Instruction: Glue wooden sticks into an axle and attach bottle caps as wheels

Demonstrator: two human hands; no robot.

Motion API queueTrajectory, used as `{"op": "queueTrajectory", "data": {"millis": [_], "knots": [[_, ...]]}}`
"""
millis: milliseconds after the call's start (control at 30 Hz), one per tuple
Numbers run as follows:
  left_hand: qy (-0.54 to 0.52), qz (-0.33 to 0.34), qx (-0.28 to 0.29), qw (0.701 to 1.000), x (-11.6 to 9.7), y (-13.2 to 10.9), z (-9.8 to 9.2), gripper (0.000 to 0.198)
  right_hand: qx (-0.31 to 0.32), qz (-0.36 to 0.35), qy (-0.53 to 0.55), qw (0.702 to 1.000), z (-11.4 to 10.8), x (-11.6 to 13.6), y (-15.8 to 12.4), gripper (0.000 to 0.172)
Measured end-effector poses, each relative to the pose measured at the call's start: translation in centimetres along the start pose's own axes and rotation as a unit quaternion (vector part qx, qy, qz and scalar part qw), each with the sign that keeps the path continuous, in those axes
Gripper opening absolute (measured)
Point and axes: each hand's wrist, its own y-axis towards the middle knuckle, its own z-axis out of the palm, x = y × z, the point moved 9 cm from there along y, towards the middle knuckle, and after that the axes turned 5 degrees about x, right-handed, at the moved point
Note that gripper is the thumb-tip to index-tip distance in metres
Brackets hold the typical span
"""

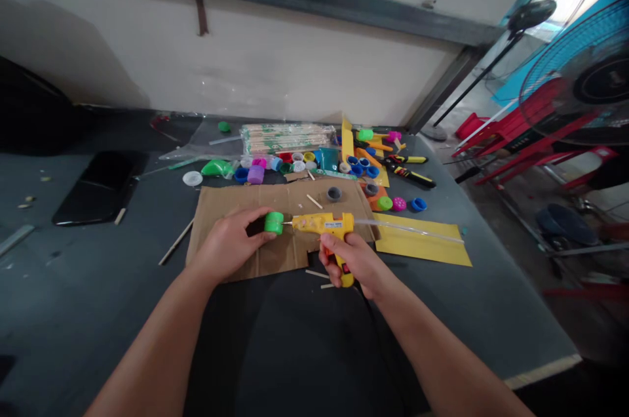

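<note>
Here, a green cap (pixel 274 223) met the nozzle end of a yellow glue gun (pixel 319 223)

In the head view, the left hand (pixel 228 241) gripped the cap between thumb and fingers, above the left part of a cardboard sheet (pixel 223 200). The right hand (pixel 361 265) was wrapped around the glue gun's handle, its nozzle pointing left at the cap's side; whether the two touched could not be told. A clear glue stick (pixel 410 228) ran out of the gun's rear, over a yellow sheet (pixel 422 245).

A grey cap (pixel 334 194) stood on the cardboard, near its far edge. Beyond that edge lay a purple cap (pixel 255 174) and, farther back, a plastic-wrapped bundle of sticks (pixel 289 140). A black phone (pixel 98 187) lay well to the left on the dark table (pixel 491 318), and a fan (pixel 590 76) stood at the far right.
</note>
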Motion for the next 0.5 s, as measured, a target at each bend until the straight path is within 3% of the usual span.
{"op": "queueTrajectory", "data": {"millis": [200,500], "knots": [[0.007,0.0,0.0,1.0,0.0,-0.01,0.02,0.04,-0.013,-0.012,0.031,0.999,-0.07,-0.03,0.26,0.037],[-0.001,0.005,0.004,1.0,0.13,0.08,0.15,0.041,0.0,0.012,-0.022,1.0,0.07,0.51,-0.49,0.043]]}}
